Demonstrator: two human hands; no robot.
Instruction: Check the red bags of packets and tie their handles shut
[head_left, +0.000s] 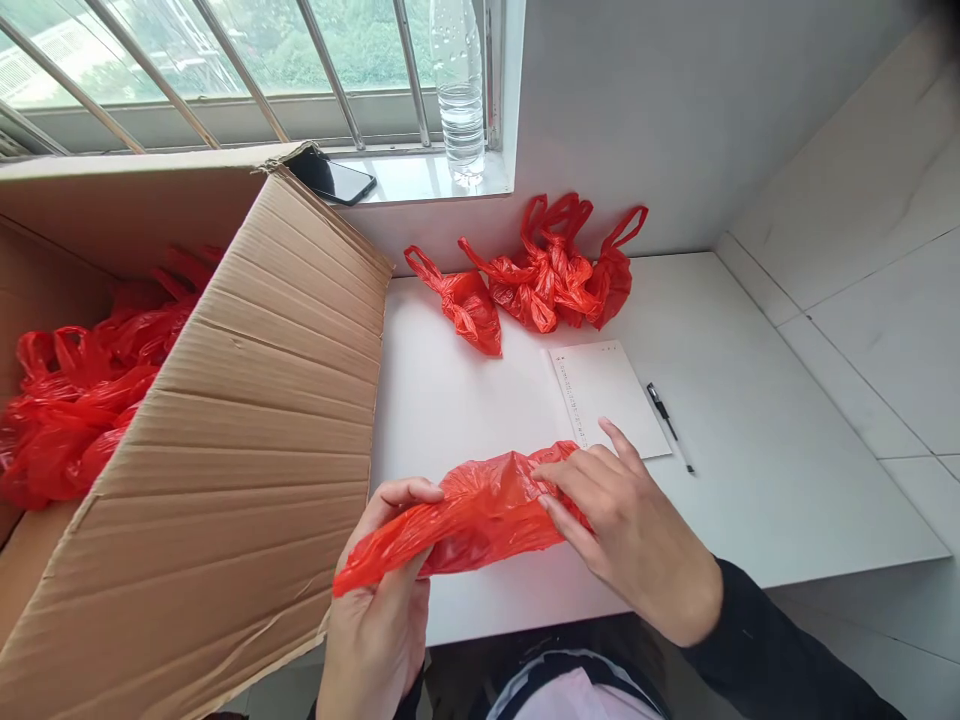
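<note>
A red plastic bag (487,510) is stretched sideways between my two hands, above the front edge of the white table. My left hand (390,590) grips its left end, thumb below and fingers behind and over it. At the other end, my right hand (615,510) has its thumb and fingers closed on the thin plastic, with one finger raised. Whether anything is inside this bag I cannot tell. Beyond it lies an open notebook (607,390), and a black-and-clear pen (671,428) rests to the notebook's right.
Several knotted red bags (547,275) sit against the wall at the table's back. To the left, a large open cardboard box (247,420) holds a heap of red bags (90,390). A water bottle (460,110) and a phone (334,180) are by the barred window.
</note>
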